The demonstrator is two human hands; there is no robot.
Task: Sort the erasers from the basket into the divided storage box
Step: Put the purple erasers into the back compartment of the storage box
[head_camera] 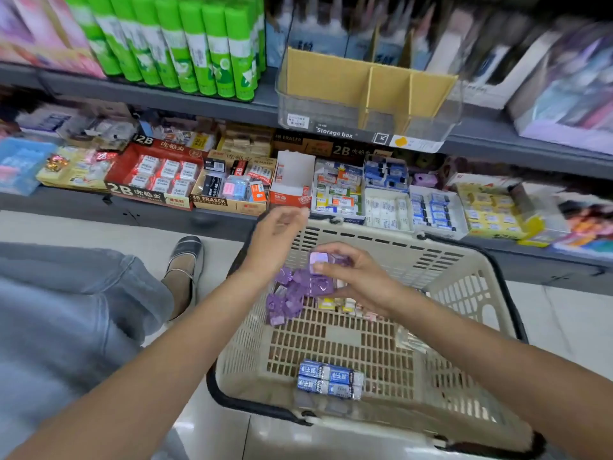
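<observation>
A beige plastic basket stands on the floor in front of me. A pile of purple erasers lies at its far left, a blue wrapped eraser pack near its front, and a few yellow and white erasers under my right hand. My right hand pinches a purple eraser just above the pile. My left hand hovers over the basket's far left rim, fingers loosely curled, nothing visible in it. The clear divided storage box with cardboard dividers sits on the upper shelf, its compartments looking empty.
The lower shelf holds open cartons of erasers, among them a red 2B carton and a 4B ERASER carton. Green glue sticks stand left of the storage box. My bent leg in jeans and a shoe rest left of the basket.
</observation>
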